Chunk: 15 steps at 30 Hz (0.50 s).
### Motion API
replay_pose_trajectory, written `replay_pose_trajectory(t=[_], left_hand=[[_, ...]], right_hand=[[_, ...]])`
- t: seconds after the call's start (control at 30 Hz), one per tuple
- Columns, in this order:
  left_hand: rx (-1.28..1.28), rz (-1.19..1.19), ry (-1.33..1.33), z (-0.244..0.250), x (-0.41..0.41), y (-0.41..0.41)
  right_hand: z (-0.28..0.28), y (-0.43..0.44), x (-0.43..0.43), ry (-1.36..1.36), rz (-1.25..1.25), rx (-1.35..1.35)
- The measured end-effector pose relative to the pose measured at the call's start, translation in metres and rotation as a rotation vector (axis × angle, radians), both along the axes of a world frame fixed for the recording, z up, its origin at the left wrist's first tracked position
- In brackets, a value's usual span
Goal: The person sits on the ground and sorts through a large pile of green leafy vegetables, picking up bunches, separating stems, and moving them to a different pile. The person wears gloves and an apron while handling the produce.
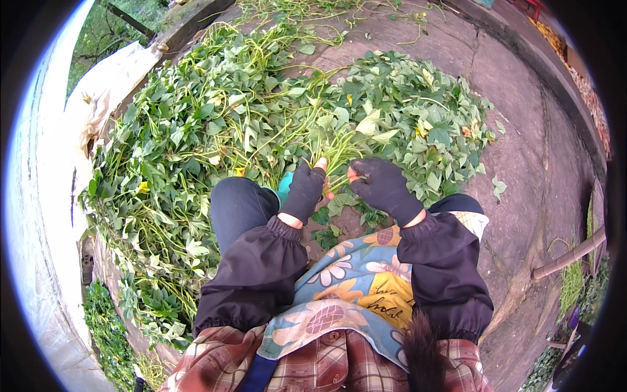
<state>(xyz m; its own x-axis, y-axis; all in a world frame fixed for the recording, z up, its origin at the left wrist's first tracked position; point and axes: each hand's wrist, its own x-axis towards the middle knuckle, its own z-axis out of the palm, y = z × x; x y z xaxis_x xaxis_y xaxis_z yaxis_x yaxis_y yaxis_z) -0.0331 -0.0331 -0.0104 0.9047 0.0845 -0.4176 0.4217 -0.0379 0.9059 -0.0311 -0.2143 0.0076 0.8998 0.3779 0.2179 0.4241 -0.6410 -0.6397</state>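
My left hand [307, 188], in a black fingerless glove, is closed around a bunch of green leaf stems [338, 152], thumb on top. Close at its right, my right hand [382, 183], gloved alike, has its fingers curled at the side of the bunch; whether they pinch a stem I cannot tell. Beyond and left of my hands spreads a large heap of leafy vines [186, 122], which look like sweet potato vines. A second pile, mostly of leaves [421, 117], lies at the right, beyond my right hand.
The piles lie on a concrete floor [519, 147] with a raised edge at the upper right. White sheeting [105, 83] borders the left side. A bamboo pole [570, 255] juts in at the right. A flowered apron [343, 289] covers my lap, and loose vines lie at the top.
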Motion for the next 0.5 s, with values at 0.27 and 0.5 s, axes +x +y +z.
replay_pose_trajectory(t=[0.27,0.5], left_hand=[[-0.038,0.013,-0.024,-0.002,-0.001,-0.001],[0.028,0.029,-0.165,0.0,0.001,-0.005]], right_hand=[[-0.015,0.016,-0.003,-0.272,-0.215,-0.052],[-0.012,0.014,-0.002,0.153,-0.218,0.125]])
